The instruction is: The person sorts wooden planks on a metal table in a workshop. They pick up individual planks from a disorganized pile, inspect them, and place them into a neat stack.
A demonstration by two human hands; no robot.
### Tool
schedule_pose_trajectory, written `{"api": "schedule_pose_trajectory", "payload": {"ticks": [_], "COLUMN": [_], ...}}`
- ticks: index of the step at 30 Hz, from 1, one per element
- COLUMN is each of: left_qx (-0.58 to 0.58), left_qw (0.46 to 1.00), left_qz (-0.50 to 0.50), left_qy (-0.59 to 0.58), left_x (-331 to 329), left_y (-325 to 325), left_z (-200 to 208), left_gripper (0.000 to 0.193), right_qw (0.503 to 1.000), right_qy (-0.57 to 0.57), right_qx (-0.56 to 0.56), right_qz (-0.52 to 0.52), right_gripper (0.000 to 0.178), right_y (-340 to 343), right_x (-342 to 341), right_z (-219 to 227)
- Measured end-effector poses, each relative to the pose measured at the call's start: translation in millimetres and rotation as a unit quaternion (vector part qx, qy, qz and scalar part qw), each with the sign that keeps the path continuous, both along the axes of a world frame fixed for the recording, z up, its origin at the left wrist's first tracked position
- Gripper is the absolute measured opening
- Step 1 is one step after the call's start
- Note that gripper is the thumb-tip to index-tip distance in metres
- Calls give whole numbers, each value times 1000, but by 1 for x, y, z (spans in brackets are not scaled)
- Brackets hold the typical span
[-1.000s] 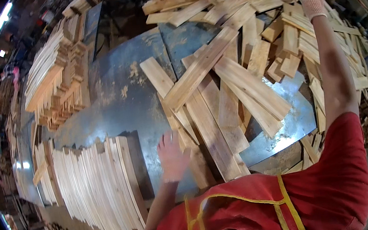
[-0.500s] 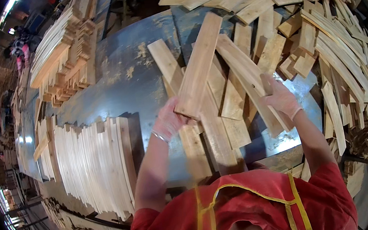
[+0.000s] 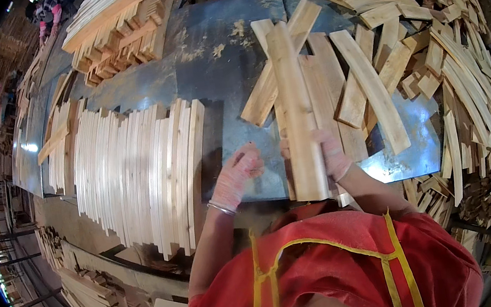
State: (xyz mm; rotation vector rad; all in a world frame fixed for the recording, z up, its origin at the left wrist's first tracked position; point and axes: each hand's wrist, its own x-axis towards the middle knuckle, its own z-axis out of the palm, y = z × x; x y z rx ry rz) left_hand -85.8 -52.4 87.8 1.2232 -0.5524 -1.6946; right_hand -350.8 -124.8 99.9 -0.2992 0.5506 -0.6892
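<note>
My right hand (image 3: 332,152), in a thin pale glove, is closed on the right edge of a long wooden board (image 3: 297,107). That board stretches away from me, its near end close to my chest; part of the grip is hidden behind it. My left hand (image 3: 239,170), also gloved, hovers left of the board, apart from it, fingers curled and nothing visible in them. Beyond it, a diagonal board (image 3: 258,102) passes beneath the held one. Several loose boards lie to the right, including a pale, long board (image 3: 371,84).
A tight row of boards (image 3: 140,169) stands on the left of the metal-topped table (image 3: 212,57). Behind it rises a stack of boards (image 3: 119,29). Heaped wood pieces (image 3: 462,76) cover the right side. A person (image 3: 47,15) is at the far left.
My left hand has let go of its board, which now lies diagonally. My right hand has moved left from a board at the right to the long one before me. The view has shifted.
</note>
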Motion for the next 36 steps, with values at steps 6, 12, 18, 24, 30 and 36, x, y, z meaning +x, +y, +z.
{"api": "schedule_pose_trajectory", "payload": {"ticks": [6, 12, 18, 24, 30, 36], "left_qx": [53, 5, 3, -9, 108, 52], "left_qw": [834, 429, 500, 594, 980, 949], "left_qz": [-101, -170, -80, -214, -28, 131], "left_qy": [-540, -887, -862, -776, -168, 281], "left_x": [-3, 68, 44, -65, -64, -59], "left_y": [0, 65, -6, -152, -142, -74], "left_z": [10, -52, -28, -20, -24, -38], "left_gripper": [77, 72, 83, 87, 53, 44], "right_qw": [696, 681, 305, 470, 892, 965], "right_qy": [396, 513, 879, 816, 421, 231], "right_qx": [-435, -480, -365, -319, -126, -109], "right_qz": [412, 207, 18, 106, -104, -61], "right_gripper": [79, 80, 90, 104, 82, 61], "right_y": [55, -3, -75, -78, -64, -61], "right_x": [95, -14, -194, -246, -250, -188], "right_z": [-22, 16, -4, -27, 28, 9]}}
